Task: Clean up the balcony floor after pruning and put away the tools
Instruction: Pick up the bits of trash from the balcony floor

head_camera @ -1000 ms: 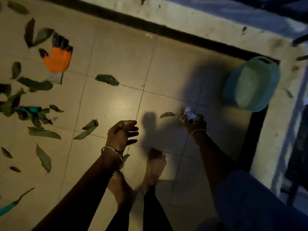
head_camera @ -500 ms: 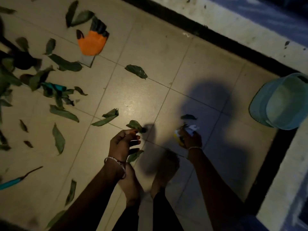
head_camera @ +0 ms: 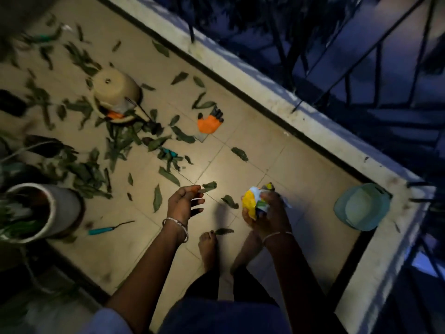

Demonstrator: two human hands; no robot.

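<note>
Many cut green leaves (head_camera: 168, 175) lie scattered over the tiled balcony floor (head_camera: 301, 189). My left hand (head_camera: 185, 203) hovers low over the tiles and pinches one leaf (head_camera: 209, 186) between thumb and forefinger, its other fingers loosely spread. My right hand (head_camera: 269, 213) grips a crumpled yellow, white and green packet (head_camera: 252, 202). An orange and black glove (head_camera: 209, 122) lies on the floor farther out. A teal-handled hand tool (head_camera: 103, 229) lies to the left of my arm. A second teal tool (head_camera: 169, 153) shows among the leaves.
A teal tub (head_camera: 363, 206) stands in the right corner by the low ledge (head_camera: 277, 97) and railing. An overturned beige pot (head_camera: 115, 92) lies among leaves at the back left. A white planter (head_camera: 60, 208) stands at the left. My bare feet (head_camera: 208, 242) are below my hands.
The view has pulled back and swung left, showing the pots and railing. My right hand has raised the packet. My left hand now has a leaf at its fingertips.
</note>
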